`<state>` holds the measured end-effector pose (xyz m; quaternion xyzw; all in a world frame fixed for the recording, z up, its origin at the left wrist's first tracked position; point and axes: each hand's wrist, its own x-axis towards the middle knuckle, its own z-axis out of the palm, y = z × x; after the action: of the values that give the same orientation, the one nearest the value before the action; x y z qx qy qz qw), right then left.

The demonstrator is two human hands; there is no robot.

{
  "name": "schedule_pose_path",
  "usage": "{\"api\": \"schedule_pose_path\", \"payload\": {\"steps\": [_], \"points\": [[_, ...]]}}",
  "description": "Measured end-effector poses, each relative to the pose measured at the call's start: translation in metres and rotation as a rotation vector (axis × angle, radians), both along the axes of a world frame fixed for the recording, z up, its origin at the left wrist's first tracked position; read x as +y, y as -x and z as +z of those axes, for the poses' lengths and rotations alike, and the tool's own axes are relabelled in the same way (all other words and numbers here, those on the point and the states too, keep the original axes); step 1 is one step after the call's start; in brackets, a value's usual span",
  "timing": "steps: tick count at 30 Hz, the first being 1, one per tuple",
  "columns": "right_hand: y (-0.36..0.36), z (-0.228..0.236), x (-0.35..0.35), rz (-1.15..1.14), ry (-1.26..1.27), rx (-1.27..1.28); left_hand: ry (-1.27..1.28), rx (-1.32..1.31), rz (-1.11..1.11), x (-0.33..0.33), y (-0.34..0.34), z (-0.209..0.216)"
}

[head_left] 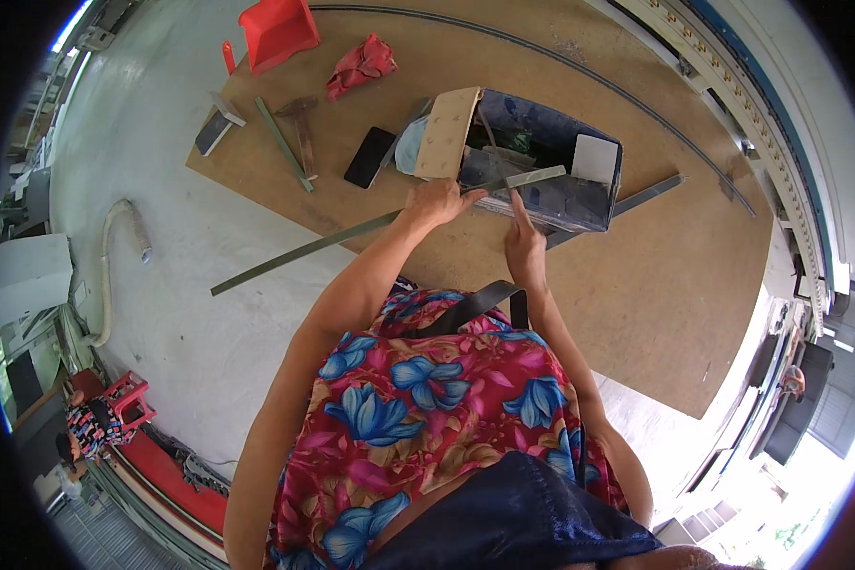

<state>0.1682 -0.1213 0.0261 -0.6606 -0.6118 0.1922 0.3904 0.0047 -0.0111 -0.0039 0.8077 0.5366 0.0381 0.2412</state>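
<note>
My left hand (435,201) is closed around a long, thin grey-green strip (304,252), which slants across the front of an open box. My right hand (525,245) has its index finger stretched up to the strip near its far end; the other fingers are curled, and what they hold, if anything, is hidden. The box (565,207) is dark blue and worn, with a beige flap (446,131) folded out to its left. Dark and greenish things lie inside, too shaded to name. A white card (595,159) rests at its right end.
On the brown board (655,313) lie a phone (370,157), a hammer (300,128), a short green strip (283,142), a red cloth (363,66) and a red dustpan (280,36). Another grey strip (648,195) juts out right of the box. A machine rail (760,104) borders the right. Far lower left, a person (95,426) sits.
</note>
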Motion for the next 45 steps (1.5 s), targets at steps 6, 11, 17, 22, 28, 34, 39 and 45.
{"api": "schedule_pose_path", "payload": {"steps": [6,11,17,22,28,34,39,45], "points": [[-0.004,0.005,-0.008,-0.059,0.173,0.045,0.009,0.025,0.001,-0.001,0.000,0.001],[0.003,0.001,0.037,-0.008,0.058,-0.028,0.047,0.016,0.001,0.003,-0.005,0.009],[-0.007,-0.012,-0.023,-0.026,-0.041,0.033,-0.009,-0.016,0.023,-0.003,0.000,0.004],[0.002,0.008,0.024,-0.041,0.172,0.010,0.001,-0.043,-0.018,0.000,-0.002,-0.001],[0.005,-0.005,0.010,-0.027,0.145,-0.001,0.055,-0.045,0.086,0.001,0.004,-0.005],[-0.017,-0.026,-0.017,-0.052,0.175,0.079,0.201,-0.059,0.086,0.000,-0.004,0.010],[-0.022,-0.024,0.004,-0.089,0.090,0.008,0.158,-0.109,0.199,-0.005,-0.013,-0.002],[-0.014,-0.005,-0.019,0.048,0.135,-0.068,0.128,-0.060,0.118,-0.007,-0.004,0.012]]}}
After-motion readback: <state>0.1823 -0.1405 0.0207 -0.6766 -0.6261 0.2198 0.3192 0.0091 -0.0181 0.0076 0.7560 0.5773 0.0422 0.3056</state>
